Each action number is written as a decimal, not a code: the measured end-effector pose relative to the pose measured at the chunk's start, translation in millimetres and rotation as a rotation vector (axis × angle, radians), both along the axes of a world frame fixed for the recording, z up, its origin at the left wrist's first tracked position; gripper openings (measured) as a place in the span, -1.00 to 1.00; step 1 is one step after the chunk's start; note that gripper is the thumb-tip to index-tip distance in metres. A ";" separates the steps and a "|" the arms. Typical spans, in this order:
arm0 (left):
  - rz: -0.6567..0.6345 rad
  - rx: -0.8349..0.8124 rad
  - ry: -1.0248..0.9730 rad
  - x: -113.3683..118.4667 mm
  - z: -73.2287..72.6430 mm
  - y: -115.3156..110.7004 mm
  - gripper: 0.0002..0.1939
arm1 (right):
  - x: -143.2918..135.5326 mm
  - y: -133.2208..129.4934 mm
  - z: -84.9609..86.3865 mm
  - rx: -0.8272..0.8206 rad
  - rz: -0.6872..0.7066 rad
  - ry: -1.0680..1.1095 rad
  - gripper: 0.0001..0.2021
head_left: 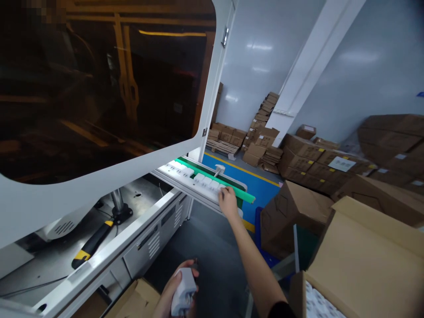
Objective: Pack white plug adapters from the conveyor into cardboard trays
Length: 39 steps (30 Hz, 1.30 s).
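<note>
With my right hand (228, 204) I had thumb and fingers drawn close together at the near end of the conveyor (204, 197), right by the last of a row of white blocks (207, 181). Whether they were pinching that block or only touching it, I couldn't tell; the fingers hid the contact. My left hand (167, 295), below the conveyor and nearer to me, was wrapped around white adapters (185, 287), two by the look of it, with metal prongs facing outward.

To handle these well, I judged a light pinch on the smooth side faces best, clear of the prongs, with the fingertips lifting straight up so the neighbouring block wasn't nudged. The left grip wanted to be snug but not hard, since stacked smooth casings could slide against each other.

The row ran along the conveyor beside a bright green strip (243, 193), with a small gap partway along. That strip made a fair guide for keeping the wrist level. Right of the conveyor and closer to me stood an open carton (367, 251) with white pieces inside; left of it rose the machine's tinted window (99, 97).
</note>
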<state>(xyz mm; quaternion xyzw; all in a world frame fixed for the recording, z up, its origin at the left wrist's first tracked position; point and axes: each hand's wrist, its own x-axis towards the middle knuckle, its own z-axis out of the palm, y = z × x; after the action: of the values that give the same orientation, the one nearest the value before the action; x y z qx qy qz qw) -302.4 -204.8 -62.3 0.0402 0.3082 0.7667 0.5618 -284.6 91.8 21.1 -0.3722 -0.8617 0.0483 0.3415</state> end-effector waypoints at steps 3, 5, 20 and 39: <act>0.002 -0.008 -0.016 -0.3 -0.7 -0.8 -0.55 | -18.2 -5.6 11.5 -0.016 0.021 -0.048 -0.70; -0.004 -0.013 -0.012 -1.9 0.0 -1.1 -0.50 | -19.3 -18.3 22.0 -0.026 0.005 -0.053 -0.63; 0.001 0.183 0.148 -48.2 64.8 84.3 -0.54 | 31.2 -57.5 50.3 -0.229 0.361 -0.060 -0.73; 0.087 0.034 0.136 -52.9 55.7 105.7 -0.56 | 28.6 -110.4 36.3 -0.451 0.817 -0.269 -0.61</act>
<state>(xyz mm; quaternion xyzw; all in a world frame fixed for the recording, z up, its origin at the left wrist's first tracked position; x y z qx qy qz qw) -355.3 -99.1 -6.6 0.0884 0.3342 0.7911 0.5047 -256.0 -18.6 57.4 -0.0711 -0.9419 0.3156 0.0909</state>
